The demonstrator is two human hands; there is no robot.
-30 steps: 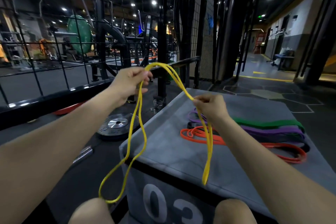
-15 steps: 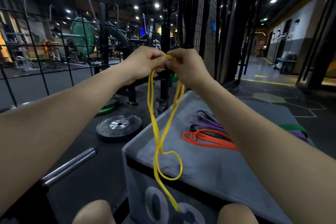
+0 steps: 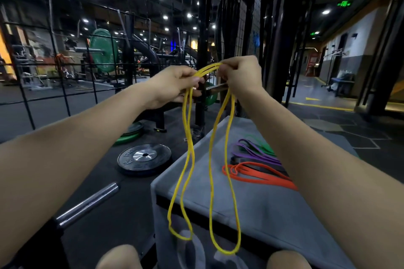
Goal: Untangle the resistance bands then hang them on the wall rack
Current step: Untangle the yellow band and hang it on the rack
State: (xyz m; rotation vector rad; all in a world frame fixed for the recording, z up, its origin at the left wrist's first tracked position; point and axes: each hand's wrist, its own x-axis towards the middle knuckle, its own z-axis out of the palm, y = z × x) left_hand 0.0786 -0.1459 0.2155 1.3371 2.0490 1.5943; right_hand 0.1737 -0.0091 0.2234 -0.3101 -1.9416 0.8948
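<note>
A thin yellow resistance band (image 3: 188,159) hangs in two long loops in front of me. My left hand (image 3: 175,85) pinches its top left part and my right hand (image 3: 240,74) pinches the top right part, a short arc of band stretched between them. The loops dangle down past the front edge of a grey plyo box (image 3: 251,207). On the box top lie an orange band (image 3: 260,174), a purple band (image 3: 253,153), a black one and a green band (image 3: 262,146), overlapping and partly hidden by my right forearm. A black wire grid wall (image 3: 65,85) stands behind.
A black weight plate (image 3: 144,158) lies on the floor left of the box, green plates (image 3: 129,135) beyond it, and a steel barbell sleeve (image 3: 87,205) nearer me. A black rack post (image 3: 202,50) rises straight ahead. My knees show at the bottom edge.
My hands have moved apart from touching each other. The yellow band, bunched with a small twisted loop before, now hangs as two separate long loops.
</note>
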